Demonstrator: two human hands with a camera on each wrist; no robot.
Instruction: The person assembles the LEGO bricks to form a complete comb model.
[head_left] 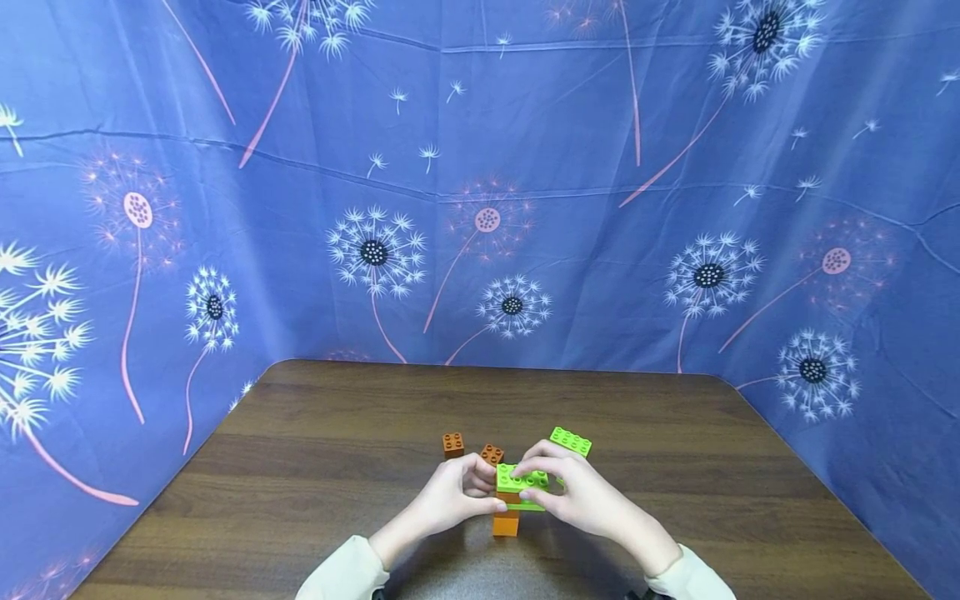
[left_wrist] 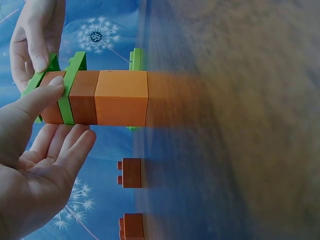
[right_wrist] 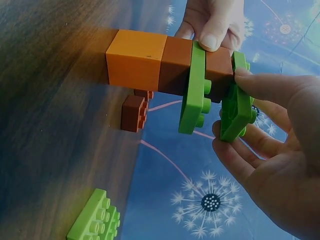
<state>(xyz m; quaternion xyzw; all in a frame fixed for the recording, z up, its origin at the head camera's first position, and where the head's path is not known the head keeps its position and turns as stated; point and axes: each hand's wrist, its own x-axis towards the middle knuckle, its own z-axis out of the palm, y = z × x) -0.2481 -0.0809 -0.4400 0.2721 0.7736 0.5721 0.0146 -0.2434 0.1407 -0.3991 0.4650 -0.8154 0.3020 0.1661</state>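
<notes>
A tower of toy building bricks stands upright on the table in front of me. Its base is an orange brick (left_wrist: 122,97), topped by a brown brick (left_wrist: 83,104), a green plate (right_wrist: 192,100) jutting to the right and a second brown brick (right_wrist: 218,70). At the top sits another green plate (head_left: 534,481), overhanging the same way. My left hand (head_left: 450,497) holds the upper tower from the left, thumb in front and fingers behind. My right hand (head_left: 592,500) pinches the top green plate at its overhanging side, with the thumb low in front and fingers on its studs.
Two loose brown bricks, one farther back (head_left: 453,444) and one closer (head_left: 491,454), stand behind the tower to the left. Loose green studded pieces (head_left: 572,440) lie behind my right hand. A blue dandelion-print cloth (head_left: 480,167) hangs beyond the wooden table (head_left: 337,417).
</notes>
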